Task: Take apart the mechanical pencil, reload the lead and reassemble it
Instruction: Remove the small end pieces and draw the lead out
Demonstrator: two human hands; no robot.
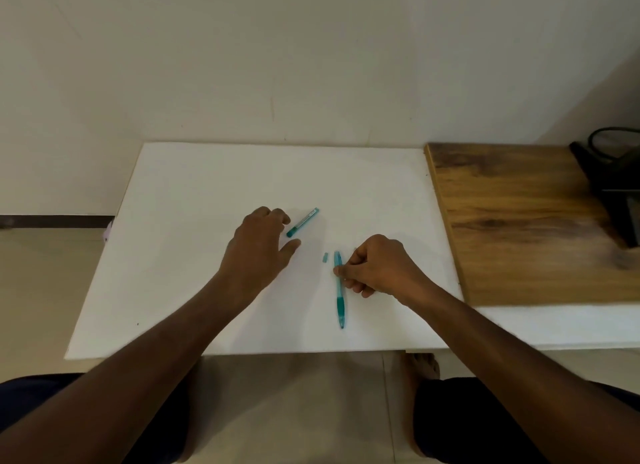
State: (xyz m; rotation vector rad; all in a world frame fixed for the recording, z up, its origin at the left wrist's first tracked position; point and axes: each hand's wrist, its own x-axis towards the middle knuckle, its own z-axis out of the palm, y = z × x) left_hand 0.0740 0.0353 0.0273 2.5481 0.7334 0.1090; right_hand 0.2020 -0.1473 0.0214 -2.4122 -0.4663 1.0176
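Right hand (375,266) pinches pencil (339,290) barrel; left hand (258,247), fingers loosely curled, empty, nears lead tube (302,222) at one o'clock. Advise steadying barrel, lifting tube cleanly.

You get soft, even, rather dim indoor light with a warm cast. The flat white rectangular board (207,193) shows no glare, and only faint shadows fall beside both hands. Wide-angle bending curves the edges; detail is slightly soft throughout.

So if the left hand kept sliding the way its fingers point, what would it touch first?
Probably the teal lead tube, lying just past the left hand fingertips on the white board.
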